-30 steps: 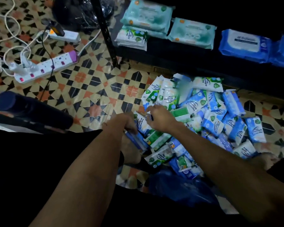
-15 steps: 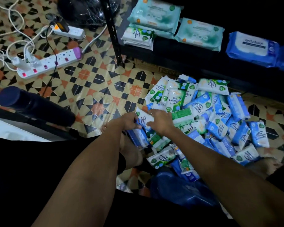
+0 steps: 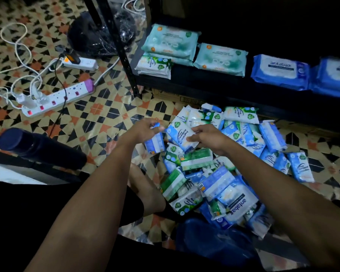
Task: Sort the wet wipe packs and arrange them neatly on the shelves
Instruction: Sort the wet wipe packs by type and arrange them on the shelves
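Here, a heap of small wet wipe packs (image 3: 232,158) on the patterned tile floor (image 3: 98,112), in front of the dark low shelf (image 3: 214,83). Blue and white pack (image 3: 182,136) gripped at its right end by the right hand (image 3: 208,137), fingers curled around it, above the heap's left edge. Small stack of blue packs (image 3: 155,143) pinched from above by the left hand (image 3: 145,130), fingers bent down over the top, just beside the right-hand pack. Both forearms stretched forward from the lower frame, converging over the heap's near-left corner.

On the shelf: two teal large packs (image 3: 171,42), one more teal pack (image 3: 222,58) beside them, a pile of small green-white packs (image 3: 155,66) at the left front edge, and blue antabax packs (image 3: 281,72) further right. Bare shelf surface between the small pile and the blue packs, along the front.

Left of the heap, open floor up to the shelf's black upright post (image 3: 122,55). Beyond, two power strips (image 3: 57,99) with white cables, well apart from the heap. Dark cylinder (image 3: 39,148) near the left forearm. Blue plastic bag (image 3: 216,242) at the heap's near edge.
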